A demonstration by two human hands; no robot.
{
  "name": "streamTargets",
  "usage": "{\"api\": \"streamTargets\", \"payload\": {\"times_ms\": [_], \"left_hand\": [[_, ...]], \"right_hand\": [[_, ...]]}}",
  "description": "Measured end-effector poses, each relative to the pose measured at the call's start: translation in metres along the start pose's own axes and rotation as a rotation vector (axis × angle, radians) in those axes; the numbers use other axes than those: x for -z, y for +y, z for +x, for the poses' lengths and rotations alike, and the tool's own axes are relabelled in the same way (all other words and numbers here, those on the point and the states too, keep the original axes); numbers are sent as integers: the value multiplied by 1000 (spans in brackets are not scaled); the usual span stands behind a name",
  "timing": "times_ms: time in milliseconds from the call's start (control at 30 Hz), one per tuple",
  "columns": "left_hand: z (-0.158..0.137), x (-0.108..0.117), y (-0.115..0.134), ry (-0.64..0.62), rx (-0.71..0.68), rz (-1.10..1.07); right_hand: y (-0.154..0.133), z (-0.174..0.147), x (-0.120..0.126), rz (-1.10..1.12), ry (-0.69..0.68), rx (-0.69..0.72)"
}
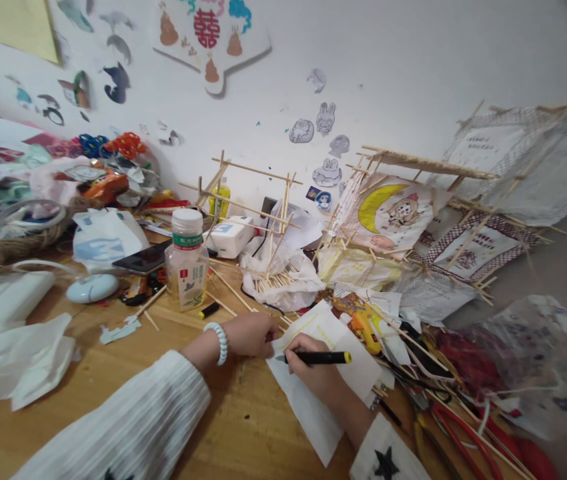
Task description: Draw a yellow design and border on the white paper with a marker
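My right hand (313, 373) is closed around a black marker (326, 358) with a yellow end, its tip down at a sheet of white paper (313, 413). Yellow marks run along the upper part of that sheet. At the sheet's left edge rests my left hand (251, 335), a beaded bracelet on its wrist. Its fingers are curled under, so whatever may be inside them is hidden. A black cap (209, 310) with a yellow band lies on the table beyond my left wrist, near a clear plastic bottle (187, 267) with a white lid.
A stick frame (258, 200) stands behind a bag of short sticks (283, 280). Decorated paper lanterns (393, 213) lean at the right. A yellow glue gun (361, 323), red-handled pliers (456, 433) and plastic wrap crowd that side. A mouse (92, 288), tissue and rope (23, 243) lie left.
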State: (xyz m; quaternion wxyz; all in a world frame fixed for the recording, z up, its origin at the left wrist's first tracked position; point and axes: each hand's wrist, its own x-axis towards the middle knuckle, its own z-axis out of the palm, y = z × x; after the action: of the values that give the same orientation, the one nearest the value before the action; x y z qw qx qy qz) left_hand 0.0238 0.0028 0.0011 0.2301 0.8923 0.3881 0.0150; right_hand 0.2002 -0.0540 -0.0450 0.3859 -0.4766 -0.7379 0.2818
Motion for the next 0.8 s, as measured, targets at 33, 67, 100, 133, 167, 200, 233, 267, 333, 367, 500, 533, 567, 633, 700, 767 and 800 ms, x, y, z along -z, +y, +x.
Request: {"api": "streamTargets", "payload": {"times_ms": [33, 67, 100, 133, 167, 200, 233, 267, 333, 367, 500, 533, 567, 633, 700, 767, 800], "left_hand": [[0, -1, -1, 3, -5, 2], [1, -1, -1, 5, -11, 3], [1, -2, -2, 7, -11, 2], [1, -2, -2, 7, -12, 2], [0, -2, -2, 7, -11, 3], [0, -1, -2, 7, -11, 4], [0, -1, -2, 8, -11, 3], [0, -1, -2, 7, -11, 0], [0, 0, -1, 0, -13, -9], [0, 0, 0, -2, -9, -13], [0, 1, 1, -1, -6, 6], [0, 1, 1, 1, -9, 10], [-1, 1, 1, 0, -11, 9], [-1, 1, 1, 3, -13, 5], [-1, 2, 2, 1, -12, 4], [-2, 2, 2, -6, -16, 2], [-2, 2, 2, -8, -16, 0]], "right_hand": [[0, 0, 0, -2, -2, -4], [0, 0, 0, -5, -2, -7], [0, 0, 0, -8, 0, -11], [0, 0, 0, -9, 3, -16], [-1, 0, 0, -8, 4, -20], [-1, 0, 0, -8, 1, -21], [0, 0, 0, -11, -1, -20], [0, 0, 0, -16, -3, -16], [2, 0, 0, -20, -5, -16], [3, 0, -1, -17, -4, -20], [6, 0, -1, -1, -6, -29], [7, 0, -1, -4, -6, -27], [7, 0, -1, -5, -5, -28], [7, 0, -1, 0, -7, -35], [7, 0, -1, -2, 0, -30], [7, 0, -1, -14, 10, -17], [7, 0, -1, -13, 13, -17]]}}
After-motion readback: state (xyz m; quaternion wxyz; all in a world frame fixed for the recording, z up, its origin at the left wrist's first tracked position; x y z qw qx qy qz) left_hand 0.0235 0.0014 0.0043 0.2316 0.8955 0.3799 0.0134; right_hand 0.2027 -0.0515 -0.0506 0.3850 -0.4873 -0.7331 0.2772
